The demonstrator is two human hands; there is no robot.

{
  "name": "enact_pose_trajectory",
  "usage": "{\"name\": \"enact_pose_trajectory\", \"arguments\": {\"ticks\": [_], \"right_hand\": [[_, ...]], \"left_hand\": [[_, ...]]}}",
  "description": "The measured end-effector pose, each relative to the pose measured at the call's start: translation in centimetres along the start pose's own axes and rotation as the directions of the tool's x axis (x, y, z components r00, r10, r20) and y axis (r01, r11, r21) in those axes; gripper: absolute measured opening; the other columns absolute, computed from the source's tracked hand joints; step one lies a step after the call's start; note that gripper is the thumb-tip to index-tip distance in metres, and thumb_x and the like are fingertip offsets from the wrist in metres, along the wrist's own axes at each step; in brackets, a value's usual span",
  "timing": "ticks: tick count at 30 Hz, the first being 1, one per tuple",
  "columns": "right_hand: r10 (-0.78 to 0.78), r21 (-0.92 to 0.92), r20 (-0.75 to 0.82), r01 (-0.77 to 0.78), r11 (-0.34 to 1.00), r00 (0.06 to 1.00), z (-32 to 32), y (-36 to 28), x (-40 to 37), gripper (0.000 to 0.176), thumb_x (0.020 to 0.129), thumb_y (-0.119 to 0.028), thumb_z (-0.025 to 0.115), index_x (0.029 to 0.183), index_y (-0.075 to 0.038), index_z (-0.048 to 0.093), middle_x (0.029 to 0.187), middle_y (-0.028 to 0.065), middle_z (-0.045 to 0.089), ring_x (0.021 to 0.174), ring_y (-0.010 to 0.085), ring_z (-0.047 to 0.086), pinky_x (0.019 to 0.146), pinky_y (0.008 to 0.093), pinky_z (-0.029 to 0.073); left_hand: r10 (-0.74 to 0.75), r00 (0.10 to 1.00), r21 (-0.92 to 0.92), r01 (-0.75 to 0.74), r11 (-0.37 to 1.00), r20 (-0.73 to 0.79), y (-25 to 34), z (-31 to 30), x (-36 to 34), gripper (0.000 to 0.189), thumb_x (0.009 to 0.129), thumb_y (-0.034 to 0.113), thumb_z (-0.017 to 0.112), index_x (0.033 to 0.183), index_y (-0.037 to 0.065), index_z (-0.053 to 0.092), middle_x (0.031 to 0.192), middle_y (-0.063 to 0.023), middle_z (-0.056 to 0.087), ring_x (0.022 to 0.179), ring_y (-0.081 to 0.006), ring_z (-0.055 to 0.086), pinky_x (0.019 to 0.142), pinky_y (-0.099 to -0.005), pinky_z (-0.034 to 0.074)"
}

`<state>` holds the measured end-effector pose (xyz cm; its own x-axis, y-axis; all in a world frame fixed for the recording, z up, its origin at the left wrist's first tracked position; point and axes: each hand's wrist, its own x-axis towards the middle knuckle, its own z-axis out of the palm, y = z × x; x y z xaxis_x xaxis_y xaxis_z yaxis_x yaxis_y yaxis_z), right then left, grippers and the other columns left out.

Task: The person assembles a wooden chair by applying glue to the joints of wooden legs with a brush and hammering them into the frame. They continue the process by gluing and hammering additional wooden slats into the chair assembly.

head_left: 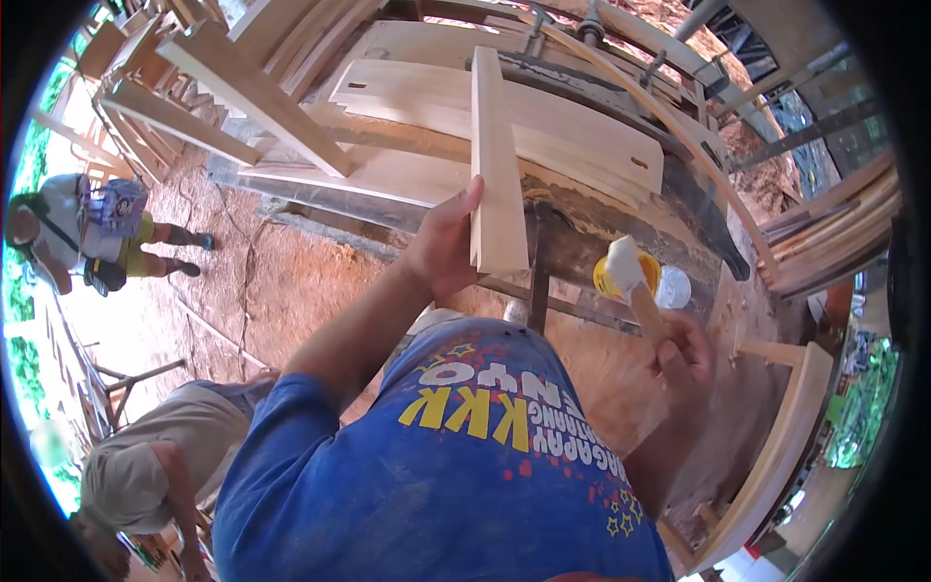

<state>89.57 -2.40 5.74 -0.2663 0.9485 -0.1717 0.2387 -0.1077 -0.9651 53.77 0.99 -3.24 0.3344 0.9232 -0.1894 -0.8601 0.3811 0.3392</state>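
Observation:
My left hand (446,242) is closed around the lower end of a pale wooden board (497,165), which points away from me over the workbench. A groove or notch shows at its near end. In my right hand (685,357) is a flat wooden stick (645,308), its tip covered with a thick white paste (623,260) that looks like glue. Just behind the tip sits a yellow tub (609,279), partly hidden by the paste. Beside it is a whitish round container or lid (673,288).
Slotted planks (582,126) lie across the workbench (621,225), with clamps (592,29) beyond. Wooden pieces jut out at left (262,102). A wooden frame (776,466) stands at right near stacked strips (834,228). Two other people (165,456) (97,228) are on the left.

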Motion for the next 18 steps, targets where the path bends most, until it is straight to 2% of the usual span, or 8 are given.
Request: {"name": "enact_pose_trajectory", "arguments": {"ticks": [4,7,13,16,18], "right_hand": [[-0.081,-0.162,0.052,0.089,0.983,0.995,1.8,-0.1,1.3,0.023,0.100,-0.009,0.067,0.119,0.003,0.063,0.091,0.0065,0.070,0.078,0.0088,0.064,0.069,0.0236,0.052],[-0.125,-0.165,0.024,0.127,0.978,0.992,3.5,-0.8,1.7,0.023,0.099,-0.008,0.066,0.121,0.000,0.064,0.090,0.0059,0.069,0.075,0.0096,0.062,0.067,0.0227,0.050],[-0.386,-0.400,0.193,0.431,0.809,0.902,3.1,-2.3,1.9,0.027,0.091,0.004,0.066,0.118,0.000,0.069,0.098,0.0094,0.069,0.076,0.0087,0.061,0.066,0.0214,0.047],[-0.328,-0.444,0.087,0.331,0.833,0.941,3.4,-3.1,0.3,0.028,0.088,0.008,0.066,0.114,0.000,0.072,0.102,0.0102,0.068,0.079,0.0091,0.060,0.064,0.0207,0.045],[-0.296,-0.482,0.062,0.288,0.828,0.953,2.8,-3.2,-0.6,0.035,0.084,0.011,0.062,0.116,-0.001,0.072,0.102,0.0123,0.069,0.082,0.0149,0.064,0.068,0.0253,0.050]], "left_hand": [[0.029,0.999,0.041,-0.030,0.999,0.026,0.6,-0.4,-0.3,0.059,0.104,0.058,0.049,0.133,0.007,0.056,0.108,-0.0114,0.069,0.098,-0.0239,0.070,0.086,-0.0433,0.059],[0.017,1.000,0.048,-0.017,0.999,-0.001,0.5,-0.5,-0.5,0.061,0.103,0.058,0.051,0.136,0.007,0.055,0.112,-0.0090,0.068,0.102,-0.0216,0.069,0.089,-0.0401,0.058],[-0.018,0.999,0.135,0.025,0.991,-0.051,-0.1,0.0,0.4,0.061,0.103,0.056,0.053,0.138,0.006,0.054,0.117,-0.0099,0.066,0.110,-0.0239,0.067,0.096,-0.0421,0.055],[-0.057,0.995,0.136,0.069,0.988,-0.087,-0.5,0.7,1.0,0.061,0.103,0.055,0.055,0.140,0.006,0.051,0.121,-0.0106,0.065,0.114,-0.0250,0.066,0.098,-0.0435,0.054],[-0.054,0.996,0.149,0.064,0.987,-0.072,-0.9,0.7,1.5,0.062,0.103,0.054,0.055,0.141,0.006,0.049,0.123,-0.0109,0.064,0.115,-0.0250,0.065,0.099,-0.0436,0.054]]}}
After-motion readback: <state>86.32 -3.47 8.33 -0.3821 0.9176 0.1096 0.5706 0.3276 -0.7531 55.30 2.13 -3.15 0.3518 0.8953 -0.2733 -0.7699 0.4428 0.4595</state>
